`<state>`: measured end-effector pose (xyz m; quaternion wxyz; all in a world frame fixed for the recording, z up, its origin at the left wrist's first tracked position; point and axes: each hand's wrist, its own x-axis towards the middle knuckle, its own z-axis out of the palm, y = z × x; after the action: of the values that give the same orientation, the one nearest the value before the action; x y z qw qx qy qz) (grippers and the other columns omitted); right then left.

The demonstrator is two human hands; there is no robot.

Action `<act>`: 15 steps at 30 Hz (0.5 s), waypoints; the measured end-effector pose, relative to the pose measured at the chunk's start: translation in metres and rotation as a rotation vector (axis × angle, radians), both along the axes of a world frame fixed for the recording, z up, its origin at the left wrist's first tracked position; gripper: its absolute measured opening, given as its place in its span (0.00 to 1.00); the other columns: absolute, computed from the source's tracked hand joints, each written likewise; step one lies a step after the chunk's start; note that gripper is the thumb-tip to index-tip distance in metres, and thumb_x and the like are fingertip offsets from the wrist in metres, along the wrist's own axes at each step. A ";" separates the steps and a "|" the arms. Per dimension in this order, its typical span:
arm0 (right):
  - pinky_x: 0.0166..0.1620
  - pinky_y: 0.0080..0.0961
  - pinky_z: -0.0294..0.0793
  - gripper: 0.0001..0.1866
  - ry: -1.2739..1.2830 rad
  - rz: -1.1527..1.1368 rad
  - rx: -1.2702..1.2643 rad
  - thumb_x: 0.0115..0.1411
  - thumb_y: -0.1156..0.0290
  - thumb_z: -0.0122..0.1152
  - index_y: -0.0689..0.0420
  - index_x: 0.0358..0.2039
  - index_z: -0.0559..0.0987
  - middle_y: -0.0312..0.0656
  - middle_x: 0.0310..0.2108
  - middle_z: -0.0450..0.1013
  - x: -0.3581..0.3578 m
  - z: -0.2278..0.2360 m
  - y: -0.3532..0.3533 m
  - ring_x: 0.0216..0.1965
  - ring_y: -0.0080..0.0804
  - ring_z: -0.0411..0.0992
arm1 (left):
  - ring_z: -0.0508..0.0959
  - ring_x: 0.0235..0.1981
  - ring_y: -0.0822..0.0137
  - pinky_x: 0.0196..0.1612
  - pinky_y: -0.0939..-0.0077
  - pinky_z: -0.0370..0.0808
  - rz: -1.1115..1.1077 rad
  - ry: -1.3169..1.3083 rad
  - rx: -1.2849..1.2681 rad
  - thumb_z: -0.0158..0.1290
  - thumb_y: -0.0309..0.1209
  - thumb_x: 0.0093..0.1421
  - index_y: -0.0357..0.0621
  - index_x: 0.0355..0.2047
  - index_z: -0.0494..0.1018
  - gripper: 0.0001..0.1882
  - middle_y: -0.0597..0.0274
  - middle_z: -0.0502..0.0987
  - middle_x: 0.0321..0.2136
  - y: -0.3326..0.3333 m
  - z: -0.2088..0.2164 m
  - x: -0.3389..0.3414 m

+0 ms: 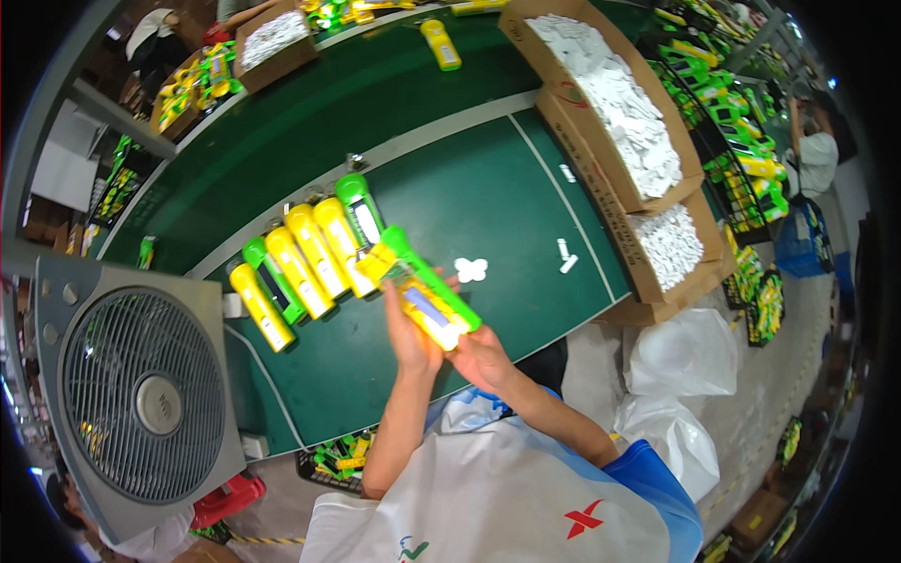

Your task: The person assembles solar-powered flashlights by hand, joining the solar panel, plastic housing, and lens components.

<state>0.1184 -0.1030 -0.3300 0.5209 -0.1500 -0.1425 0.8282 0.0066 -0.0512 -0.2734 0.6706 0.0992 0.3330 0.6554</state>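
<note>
In both hands, in front of my chest, I hold a yellow, long plastic device (438,324) with a pale label area, and a green one (434,279) lies along it. My left hand (409,330) wraps its left side. My right hand (482,357) grips the lower end; some fingers are hidden beneath. Left of my hands, a slanted row of similar devices lies on the green table (488,347): several yellow ones (298,267) and a green one (273,281), with another green one (360,206) at the row's far right end.
Small white pieces (471,270) lie right of my hands. Cardboard boxes (601,192) full of white pieces stand at the table's right side. A large grey fan (141,394) is at the left. Beyond a pale rail, a yellow device (440,45) lies on the green belt (310,122).
</note>
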 end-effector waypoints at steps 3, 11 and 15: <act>0.43 0.19 0.73 0.18 -0.348 0.143 0.036 0.65 0.71 0.64 0.60 0.54 0.75 0.39 0.44 0.78 0.030 0.010 0.001 0.43 0.21 0.76 | 0.78 0.51 0.48 0.59 0.50 0.74 0.003 -0.023 0.006 0.33 0.56 0.74 0.37 0.59 0.65 0.33 0.46 0.74 0.51 -0.008 -0.005 -0.003; 0.32 0.22 0.75 0.11 -1.806 -0.596 0.116 0.60 0.72 0.67 0.61 0.42 0.83 0.43 0.31 0.80 0.163 0.058 0.045 0.25 0.25 0.76 | 0.71 0.61 0.47 0.68 0.51 0.65 -0.075 -0.104 0.053 0.33 0.52 0.75 0.38 0.65 0.59 0.32 0.42 0.68 0.60 -0.006 -0.020 0.002; 0.34 0.27 0.75 0.12 -2.037 -0.538 0.207 0.57 0.70 0.70 0.60 0.41 0.84 0.42 0.33 0.79 0.170 0.060 0.061 0.26 0.32 0.76 | 0.70 0.62 0.48 0.69 0.53 0.64 -0.103 -0.087 0.032 0.32 0.52 0.76 0.36 0.65 0.59 0.32 0.41 0.68 0.60 0.001 -0.031 0.010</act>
<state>0.2887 -0.0419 -0.2702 0.3321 -0.7553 -0.5439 0.1529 0.0167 -0.0506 -0.3048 0.7156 0.0981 0.2875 0.6290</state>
